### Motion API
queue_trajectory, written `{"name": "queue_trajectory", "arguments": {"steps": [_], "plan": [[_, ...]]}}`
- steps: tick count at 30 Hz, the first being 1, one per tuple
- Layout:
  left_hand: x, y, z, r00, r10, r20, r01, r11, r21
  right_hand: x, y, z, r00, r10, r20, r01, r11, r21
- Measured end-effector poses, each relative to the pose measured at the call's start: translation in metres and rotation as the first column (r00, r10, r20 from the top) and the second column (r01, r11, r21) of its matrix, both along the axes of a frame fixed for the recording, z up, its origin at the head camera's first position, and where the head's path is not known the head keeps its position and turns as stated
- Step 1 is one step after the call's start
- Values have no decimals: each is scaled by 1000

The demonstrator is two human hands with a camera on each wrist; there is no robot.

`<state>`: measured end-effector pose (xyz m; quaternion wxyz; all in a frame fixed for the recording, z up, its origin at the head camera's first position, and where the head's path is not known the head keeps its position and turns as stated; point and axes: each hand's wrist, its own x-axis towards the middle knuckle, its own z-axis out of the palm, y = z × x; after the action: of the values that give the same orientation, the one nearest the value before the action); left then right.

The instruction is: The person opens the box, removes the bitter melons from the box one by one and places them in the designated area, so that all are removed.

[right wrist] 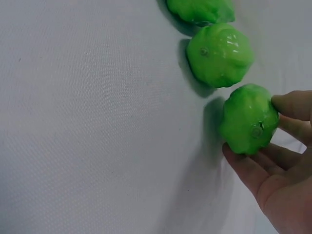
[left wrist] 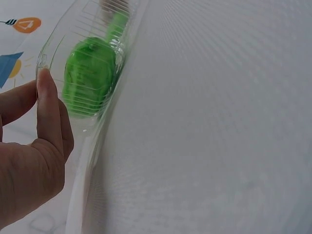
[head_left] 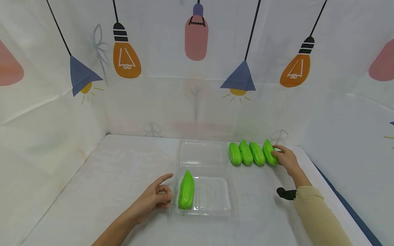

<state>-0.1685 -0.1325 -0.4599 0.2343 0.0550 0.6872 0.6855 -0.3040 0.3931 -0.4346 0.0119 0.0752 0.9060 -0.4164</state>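
A clear plastic clamshell box lies opened out on the table, its lid folded back behind it. Inside its left side is a glossy green gourd, pointed end away from me; it shows through the box wall in the left wrist view. My left hand pinches the box's left rim. Toward the back right, my right hand grips the rightmost gourd of a row, thumb on one side and fingers on the other. The nearest gourd in that row lies just apart from it.
The other gourds of the row, such as the leftmost one, lie side by side right of the lid. A white table runs back to a curtain printed with lamps. A black strap end sticks out from the right sleeve.
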Motion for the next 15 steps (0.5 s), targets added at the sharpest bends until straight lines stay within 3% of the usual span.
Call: {"name": "queue_trajectory", "arguments": {"steps": [15], "plan": [[-1, 1, 0, 1000, -5, 2, 5, 1000, 0, -2, 1, -3, 1000, 20, -4, -20, 998, 52]]}}
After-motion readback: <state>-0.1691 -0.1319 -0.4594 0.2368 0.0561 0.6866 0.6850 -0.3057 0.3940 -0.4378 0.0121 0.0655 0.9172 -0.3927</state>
